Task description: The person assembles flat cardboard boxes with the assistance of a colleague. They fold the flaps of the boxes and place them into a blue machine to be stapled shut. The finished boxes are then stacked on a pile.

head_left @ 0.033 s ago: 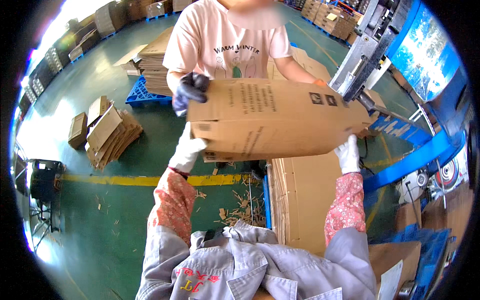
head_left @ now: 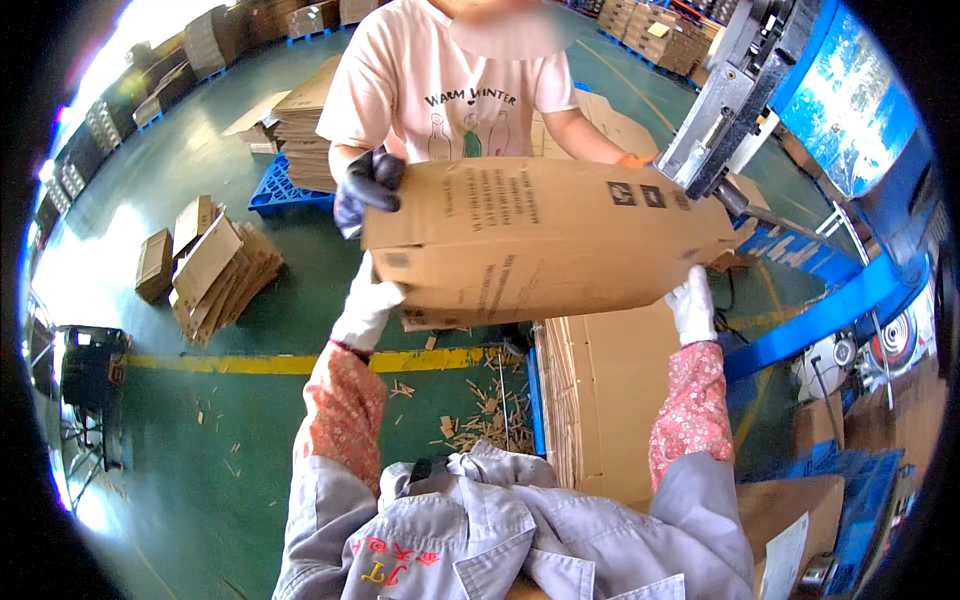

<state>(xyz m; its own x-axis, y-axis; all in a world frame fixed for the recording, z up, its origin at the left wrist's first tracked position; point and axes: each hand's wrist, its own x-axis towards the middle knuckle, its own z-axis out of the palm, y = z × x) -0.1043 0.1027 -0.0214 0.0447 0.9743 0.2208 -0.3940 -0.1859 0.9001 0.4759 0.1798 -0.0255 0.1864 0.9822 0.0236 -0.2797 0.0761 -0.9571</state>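
Observation:
A long printed cardboard box (head_left: 540,235) is held up in front of me, its broad side tilted toward me. At its lower left corner, my left hand (head_left: 365,308) in a white glove is closed on the edge. The lower right corner rests in my gloved right hand (head_left: 692,303), whose fingers partly hide behind the cardboard. Across from me a person in a pale pink shirt (head_left: 450,90) grips the same box: a dark glove (head_left: 370,190) at the upper left, and an orange-tipped hand (head_left: 634,160) at the far right edge.
A stack of flat cardboard (head_left: 625,400) stands right below the box. To the right is a machine with a blue arm (head_left: 815,312). Folded cartons (head_left: 225,275) lie on the floor at left, near a blue pallet (head_left: 285,190). Cardboard scraps (head_left: 480,415) litter the floor.
The box has shifted slightly to the left, and my left hand and the other person's dark-gloved hand have moved with it. Both of my hands still hold it.

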